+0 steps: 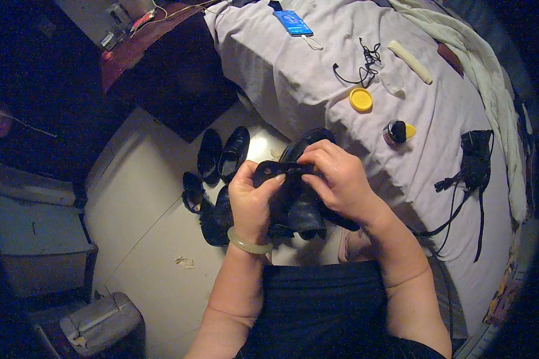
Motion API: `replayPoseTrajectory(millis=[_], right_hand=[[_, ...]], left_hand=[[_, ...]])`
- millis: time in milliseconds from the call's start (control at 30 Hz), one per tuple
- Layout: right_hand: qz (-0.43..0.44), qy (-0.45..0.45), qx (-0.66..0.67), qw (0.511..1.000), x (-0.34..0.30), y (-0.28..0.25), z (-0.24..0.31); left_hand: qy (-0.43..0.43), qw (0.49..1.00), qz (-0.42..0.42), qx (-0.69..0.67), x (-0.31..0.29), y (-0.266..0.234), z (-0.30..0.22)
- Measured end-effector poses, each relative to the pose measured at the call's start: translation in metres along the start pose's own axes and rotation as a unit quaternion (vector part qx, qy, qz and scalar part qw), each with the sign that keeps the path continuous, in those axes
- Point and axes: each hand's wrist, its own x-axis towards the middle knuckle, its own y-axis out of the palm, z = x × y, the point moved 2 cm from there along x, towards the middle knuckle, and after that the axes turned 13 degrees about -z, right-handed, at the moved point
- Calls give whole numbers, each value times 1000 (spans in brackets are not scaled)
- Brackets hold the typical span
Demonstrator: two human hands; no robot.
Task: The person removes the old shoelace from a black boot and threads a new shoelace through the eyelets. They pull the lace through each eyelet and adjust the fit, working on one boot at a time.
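Observation:
My left hand (251, 194) and my right hand (335, 176) are close together over my lap, holding a black leather boot (306, 214). Between the left thumb and fingers is a dark flap with a round eyelet in it. The right thumb and fingers pinch the flap's other end, covering part of it. What lies exactly between the right fingertips is too dark to make out. Beyond the hands shows a rounded black piece of footwear (311, 139); where it meets the held boot cannot be told.
Several black shoes (233, 151) stand on the pale tiled floor (156, 245). On the white-sheeted bed lie a yellow lid (360, 100), an opened jar (394, 133), tangled black laces (368, 63), a pale stick (410, 61), a blue packet (293, 24) and a black strapped pouch (476, 158).

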Motion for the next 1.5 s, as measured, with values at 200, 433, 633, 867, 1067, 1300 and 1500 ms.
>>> replayPoseTrajectory(millis=[200,433,633,867,1067,1300,1500], right_hand=[[3,-2,-11,1000,-3,9,-1],[-10,1,-6,1000,-4,16,-3],[-16,17,17,1000,-6,16,-5],[5,20,-26,999,-7,16,-1],[31,173,153,972,-8,14,-6],[55,317,248,914,-5,7,-5],[55,306,255,916,-6,9,-8]], left_hand=[[-25,1000,-7,-15,1,-1,-2],[-29,999,0,-25,1,0,-2],[-30,999,-11,-27,2,-1,-1],[-29,999,-11,-33,3,-4,1],[-33,999,-15,-36,3,-2,0],[-29,999,-17,-27,2,-3,0],[-27,999,-17,-35,2,-2,0]])
